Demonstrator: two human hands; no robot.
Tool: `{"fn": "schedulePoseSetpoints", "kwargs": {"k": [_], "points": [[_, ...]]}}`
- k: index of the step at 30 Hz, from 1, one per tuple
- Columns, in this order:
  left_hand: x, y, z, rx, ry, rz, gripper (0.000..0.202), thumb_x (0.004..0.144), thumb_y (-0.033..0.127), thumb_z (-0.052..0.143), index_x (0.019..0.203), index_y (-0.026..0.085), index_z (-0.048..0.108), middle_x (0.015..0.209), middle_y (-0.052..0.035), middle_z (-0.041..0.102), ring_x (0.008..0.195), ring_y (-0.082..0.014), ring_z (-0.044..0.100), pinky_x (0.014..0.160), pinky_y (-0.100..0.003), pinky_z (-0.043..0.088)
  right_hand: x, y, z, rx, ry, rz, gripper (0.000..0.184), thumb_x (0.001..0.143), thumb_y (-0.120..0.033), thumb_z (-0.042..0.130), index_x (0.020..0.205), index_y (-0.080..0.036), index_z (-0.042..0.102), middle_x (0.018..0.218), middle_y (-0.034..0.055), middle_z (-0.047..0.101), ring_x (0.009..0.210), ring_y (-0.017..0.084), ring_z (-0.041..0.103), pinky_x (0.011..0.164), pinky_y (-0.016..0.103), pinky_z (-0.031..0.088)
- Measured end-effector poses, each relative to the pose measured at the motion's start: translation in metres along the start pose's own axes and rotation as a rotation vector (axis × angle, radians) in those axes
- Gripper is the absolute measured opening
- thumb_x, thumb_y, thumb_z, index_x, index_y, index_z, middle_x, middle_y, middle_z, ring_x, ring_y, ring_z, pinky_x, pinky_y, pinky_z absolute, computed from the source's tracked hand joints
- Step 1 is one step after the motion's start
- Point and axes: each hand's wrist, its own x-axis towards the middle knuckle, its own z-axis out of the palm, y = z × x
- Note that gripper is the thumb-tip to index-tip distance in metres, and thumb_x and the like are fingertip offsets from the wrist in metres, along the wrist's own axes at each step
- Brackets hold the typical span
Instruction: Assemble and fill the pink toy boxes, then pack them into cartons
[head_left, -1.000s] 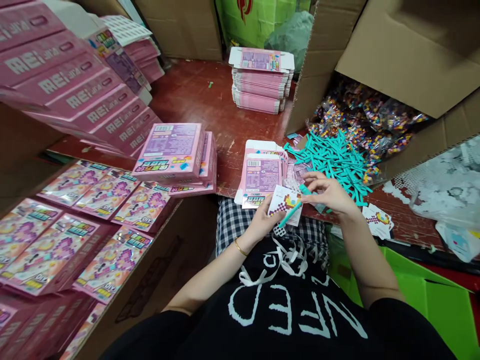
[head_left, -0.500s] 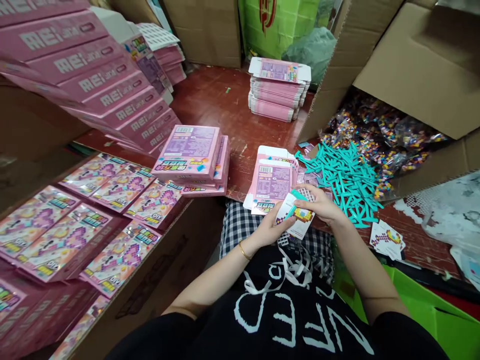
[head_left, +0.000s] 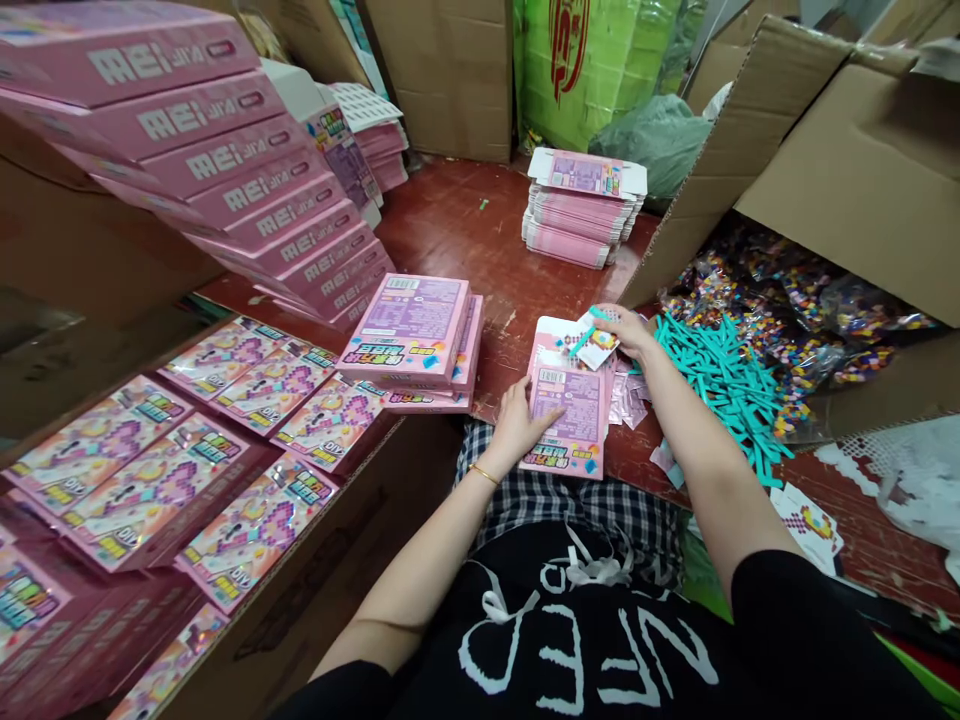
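Observation:
My left hand (head_left: pixel 519 424) grips the left edge of the top flat pink box (head_left: pixel 568 408) of a small pile at the table's near edge. My right hand (head_left: pixel 628 332) is closed on a small printed card with a teal stick (head_left: pixel 592 343), held over the far end of that pile. A heap of teal sticks (head_left: pixel 731 385) lies just right of my right hand. Small silvery packets (head_left: pixel 628 400) lie beside the pile.
Closed pink boxes (head_left: pixel 412 335) are stacked to the left, with a tall slanted stack (head_left: pixel 225 180) behind and a carton of finished boxes (head_left: pixel 187 450) at lower left. Flat box blanks (head_left: pixel 581 208) sit at the back. An open carton of bead bags (head_left: pixel 795 290) stands right. Loose cards (head_left: pixel 814 525) lie near the edge.
My right hand has carried the card and teal stick forward from my lap to above the pile. My left hand let go of the card and took hold of the flat box.

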Motion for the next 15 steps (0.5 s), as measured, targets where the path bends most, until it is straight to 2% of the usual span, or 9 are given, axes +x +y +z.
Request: {"fn": "schedulePoseSetpoints", "kwargs": {"k": [3,5,7,10,12,15], "points": [[0.000,0.008,0.003,0.010,0.005,0.011,0.092,0.061,0.048,0.089,0.137,0.016,0.049,0.138,-0.0196,0.054,0.133,-0.0379,0.046,0.113,-0.054,0.033,-0.026,0.004,0.017,-0.004,-0.158,0.060,0.066,0.039,-0.034,0.093,0.098,-0.020,0.067,0.088,-0.0010,0.073,0.076,0.016,0.068,0.079,0.034,0.059],[-0.007,0.018,0.001,-0.094,-0.003,-0.016,0.100,0.053,0.046,0.093,0.137,0.017,0.048,0.133,-0.0171,0.058,0.126,-0.0350,0.053,0.110,-0.050,0.038,-0.052,-0.005,0.024,-0.021,-0.165,0.020,0.064,0.042,-0.038,0.093,0.099,-0.021,0.068,0.091,-0.0005,0.073,0.079,0.017,0.069,0.080,0.035,0.059],[-0.022,0.032,-0.006,-0.244,-0.049,-0.080,0.097,0.051,0.044,0.095,0.132,0.016,0.050,0.125,-0.0142,0.063,0.115,-0.0311,0.061,0.103,-0.046,0.046,-0.087,-0.021,0.026,-0.082,-0.134,-0.067,0.061,0.048,-0.043,0.092,0.101,-0.024,0.068,0.096,0.0008,0.073,0.084,0.020,0.069,0.082,0.037,0.059],[-0.058,0.058,-0.023,-0.401,-0.229,-0.133,0.080,0.052,0.041,0.095,0.118,0.015,0.058,0.107,-0.0098,0.069,0.098,-0.0271,0.066,0.090,-0.040,0.053,-0.151,-0.053,0.021,-0.298,-0.039,-0.312,0.055,0.061,-0.048,0.088,0.108,-0.027,0.069,0.107,0.0031,0.071,0.095,0.024,0.069,0.084,0.040,0.058],[-0.082,0.074,-0.035,-0.411,-0.324,-0.087,0.075,0.050,0.038,0.096,0.112,0.016,0.061,0.101,-0.0074,0.069,0.093,-0.0262,0.065,0.086,-0.039,0.054,-0.196,-0.071,0.018,-0.448,0.060,-0.524,0.054,0.068,-0.048,0.085,0.114,-0.029,0.068,0.110,0.0042,0.069,0.098,0.025,0.068,0.084,0.041,0.057],[-0.109,0.089,-0.047,-0.410,-0.375,0.016,0.077,0.045,0.034,0.098,0.111,0.018,0.061,0.106,-0.0066,0.067,0.097,-0.0272,0.064,0.088,-0.040,0.054,-0.253,-0.084,0.018,-0.531,0.253,-0.781,0.055,0.071,-0.051,0.083,0.120,-0.033,0.067,0.103,0.0039,0.068,0.090,0.024,0.068,0.079,0.042,0.058]]}}
